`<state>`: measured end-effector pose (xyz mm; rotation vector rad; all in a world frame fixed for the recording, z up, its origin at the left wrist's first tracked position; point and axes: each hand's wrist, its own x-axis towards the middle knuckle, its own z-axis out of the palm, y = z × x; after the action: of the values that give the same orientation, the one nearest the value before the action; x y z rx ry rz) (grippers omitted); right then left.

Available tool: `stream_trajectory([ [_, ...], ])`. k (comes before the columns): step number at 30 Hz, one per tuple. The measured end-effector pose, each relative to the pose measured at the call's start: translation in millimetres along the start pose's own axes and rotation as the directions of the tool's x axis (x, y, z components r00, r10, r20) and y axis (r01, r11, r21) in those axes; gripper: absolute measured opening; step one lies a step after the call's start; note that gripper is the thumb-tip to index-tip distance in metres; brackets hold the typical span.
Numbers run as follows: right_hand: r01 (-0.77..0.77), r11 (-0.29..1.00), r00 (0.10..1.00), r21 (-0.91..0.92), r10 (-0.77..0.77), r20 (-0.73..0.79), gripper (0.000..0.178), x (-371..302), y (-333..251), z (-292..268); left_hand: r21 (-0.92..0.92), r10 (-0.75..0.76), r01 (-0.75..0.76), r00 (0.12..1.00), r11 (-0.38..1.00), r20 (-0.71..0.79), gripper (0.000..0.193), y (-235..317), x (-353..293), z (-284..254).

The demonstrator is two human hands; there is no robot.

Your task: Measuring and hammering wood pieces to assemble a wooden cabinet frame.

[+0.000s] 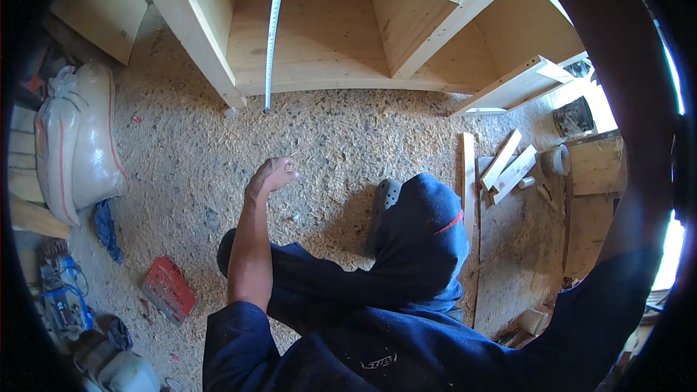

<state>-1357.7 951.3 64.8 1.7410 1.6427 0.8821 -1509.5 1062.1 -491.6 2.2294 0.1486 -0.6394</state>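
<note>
My left hand (274, 175) is held out over the shaving-covered floor, its fingers curled together; what they hold, if anything, is too small to make out. Above it in the picture, a tape measure blade (272, 36) runs down across the front of a wooden cabinet frame (312, 88). The blade's free end stops just past the lower rail, apart from my left hand. My right arm (639, 138) reaches up along the right side, and its hand is out of the picture.
White sacks (76, 145) stand at the left, near a red block-like object (168, 290) and a blue power tool (65, 297). Wood offcuts (508, 170) lie at the right beside a dark bucket (573, 116). My bent knee (428, 232) is below the cabinet.
</note>
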Motion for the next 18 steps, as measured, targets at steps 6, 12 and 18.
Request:
stream_trajectory([
  [6,-0.037,0.997,0.996,0.062,0.032,0.084,0.007,-17.4,-56.3,49.1,-0.833,0.308,-0.315,0.933,0.455,-0.184,0.097,47.9,-18.4,-29.0],
  [12,-0.517,0.741,0.824,0.428,0.296,0.483,0.014,-116.3,-230.7,123.0,-0.876,0.041,-0.196,0.971,-0.441,-0.237,0.075,96.8,-15.2,-15.8],
  [18,-0.607,-0.195,0.648,0.770,0.440,0.622,0.067,-301.8,-389.0,207.8,-0.893,0.410,-0.187,0.837,-0.408,-0.363,0.057,83.7,-34.3,6.9],
])
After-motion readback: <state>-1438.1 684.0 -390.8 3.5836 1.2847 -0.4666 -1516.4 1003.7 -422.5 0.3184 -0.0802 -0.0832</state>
